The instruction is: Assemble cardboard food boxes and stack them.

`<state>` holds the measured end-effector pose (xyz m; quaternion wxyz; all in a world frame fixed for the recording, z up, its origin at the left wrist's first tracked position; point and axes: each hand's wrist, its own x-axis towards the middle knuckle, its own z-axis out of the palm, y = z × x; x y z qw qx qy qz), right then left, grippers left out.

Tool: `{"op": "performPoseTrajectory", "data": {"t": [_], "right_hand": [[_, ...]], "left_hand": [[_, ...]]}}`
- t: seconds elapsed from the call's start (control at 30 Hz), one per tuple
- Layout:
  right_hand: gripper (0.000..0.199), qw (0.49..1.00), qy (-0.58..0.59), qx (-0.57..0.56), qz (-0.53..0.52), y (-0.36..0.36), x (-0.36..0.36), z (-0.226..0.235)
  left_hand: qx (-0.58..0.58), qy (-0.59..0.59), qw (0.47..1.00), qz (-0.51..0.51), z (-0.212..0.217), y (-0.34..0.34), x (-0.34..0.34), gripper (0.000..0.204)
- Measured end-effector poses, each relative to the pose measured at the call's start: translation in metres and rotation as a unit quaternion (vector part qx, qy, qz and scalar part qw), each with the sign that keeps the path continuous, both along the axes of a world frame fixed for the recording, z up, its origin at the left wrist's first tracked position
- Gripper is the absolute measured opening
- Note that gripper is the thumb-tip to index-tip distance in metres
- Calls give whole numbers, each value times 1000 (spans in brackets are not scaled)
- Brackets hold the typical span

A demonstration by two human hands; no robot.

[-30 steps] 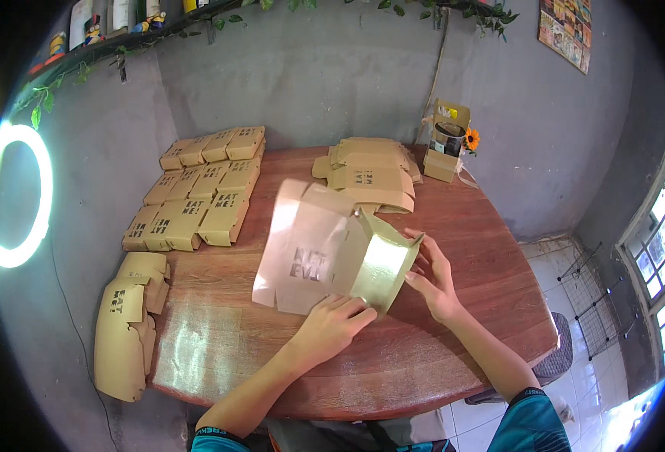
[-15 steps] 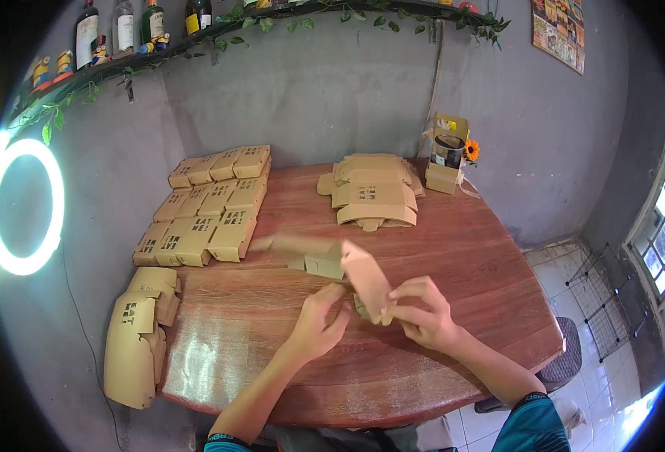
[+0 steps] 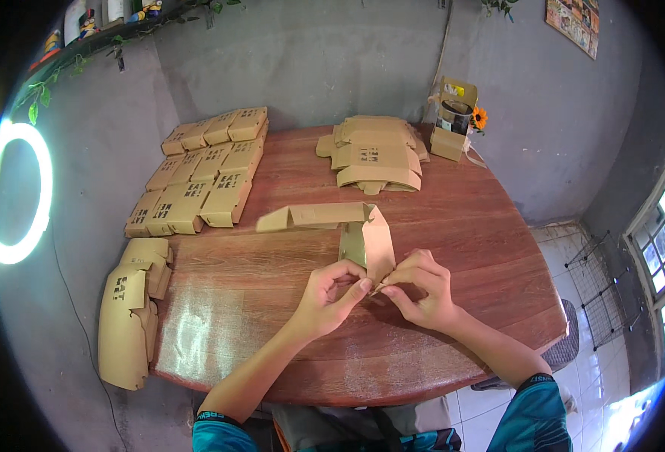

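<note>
- Pinching the near corner of a half-folded box (image 3: 363,237), the left hand (image 3: 329,297) and right hand (image 3: 423,290) are meeting fingertip to fingertip; the fingers are covering the corner itself, so the fold there is hard to make out.
- The box is standing on the table (image 3: 272,301) just beyond the hands, its lid flap sticking out to the left.
- Flat blanks (image 3: 129,309) are hanging over the left table edge.
- Finished boxes (image 3: 204,169) are lying in rows far left; another flat stack (image 3: 374,154) is sitting at the far edge.
- A small carton (image 3: 453,120) is standing against the wall, its contents unclear.
</note>
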<state>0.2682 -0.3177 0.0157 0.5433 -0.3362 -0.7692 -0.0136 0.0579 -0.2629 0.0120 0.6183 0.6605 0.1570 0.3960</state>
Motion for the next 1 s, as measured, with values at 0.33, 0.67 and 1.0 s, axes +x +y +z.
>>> {"op": "performPoseTrajectory", "data": {"t": [0.33, 0.67, 1.0], "right_hand": [[13, 989, 117, -80, -49, -9, -18, -3], [13, 984, 136, -91, -65, -7, -22, -13], [24, 997, 17, -27, -74, -4, -10, -16]], "left_hand": [[42, 16, 999, 30, -4, -10, 7, 8], [97, 68, 988, 95, -3, -12, 8, 6], [94, 61, 986, 121, -6, -12, 6, 6]]}}
